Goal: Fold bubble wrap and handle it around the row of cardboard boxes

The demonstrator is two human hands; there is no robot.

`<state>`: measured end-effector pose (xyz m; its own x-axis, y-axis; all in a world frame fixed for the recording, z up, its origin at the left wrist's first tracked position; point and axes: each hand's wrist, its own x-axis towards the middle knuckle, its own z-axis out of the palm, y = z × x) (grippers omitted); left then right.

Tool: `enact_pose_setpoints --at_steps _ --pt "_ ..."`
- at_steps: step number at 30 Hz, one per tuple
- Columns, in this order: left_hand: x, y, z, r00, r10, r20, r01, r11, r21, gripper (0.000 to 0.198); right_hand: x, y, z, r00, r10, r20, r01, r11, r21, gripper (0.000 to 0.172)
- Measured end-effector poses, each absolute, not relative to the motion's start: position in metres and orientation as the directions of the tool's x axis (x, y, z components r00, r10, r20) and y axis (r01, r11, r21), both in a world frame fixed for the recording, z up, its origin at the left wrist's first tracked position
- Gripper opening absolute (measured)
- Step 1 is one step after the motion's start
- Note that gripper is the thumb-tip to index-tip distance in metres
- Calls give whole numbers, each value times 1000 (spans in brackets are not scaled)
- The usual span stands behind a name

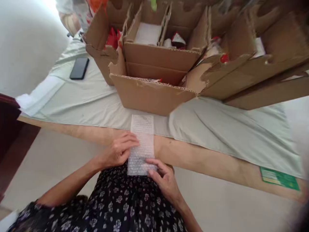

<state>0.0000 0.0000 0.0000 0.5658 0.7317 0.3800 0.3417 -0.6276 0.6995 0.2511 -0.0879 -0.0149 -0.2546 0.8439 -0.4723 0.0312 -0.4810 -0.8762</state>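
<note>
A narrow strip of clear bubble wrap [142, 129] lies across the table's front edge, its lower end reaching over my lap. At its left border is my left hand [120, 149], closed on the strip, with the fingers together on top and the thumb lower down. My right hand [164, 177] grips the lower right corner; its index finger and thumb rest on the plastic a little apart, while the other fingers are partly hidden. Just beyond the strip's far end stands an open cardboard box [152, 95] with something red and white inside.
More open cardboard bins [161, 53] with red and white items stand in a row behind. A dark phone [79, 68] and folded white sheets [41, 93] lie on the left of the pale cloth [96, 103]. A green card [280, 178] is at the right table edge.
</note>
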Motion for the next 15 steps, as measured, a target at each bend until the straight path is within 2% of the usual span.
enact_pose_setpoints --at_steps 2,5,7,9,11,13,15 --pt "-12 -23 12 620 745 245 344 -539 769 64 248 -85 -13 -263 828 -495 -97 -533 -841 59" --pt "-17 -48 18 592 794 137 405 -440 802 68 243 -79 -11 -283 818 -501 -269 -569 -777 59" --pt "-10 -56 12 493 858 142 467 -399 789 59 239 -73 -10 -297 822 -486 -360 -568 -741 59" --pt "1 -55 3 334 928 163 525 -327 786 37 236 -69 -10 -306 836 -456 -407 -548 -731 59" --pt "12 -50 -5 169 974 152 565 -222 795 19 235 -69 -10 -289 865 -411 -415 -500 -760 62" --pt "18 -43 -10 65 988 137 584 -149 798 19 237 -72 -9 -218 912 -346 -360 -405 -841 65" --pt "21 -39 -12 33 989 143 599 -134 789 25 240 -74 -7 -87 970 -225 -192 -238 -952 58"
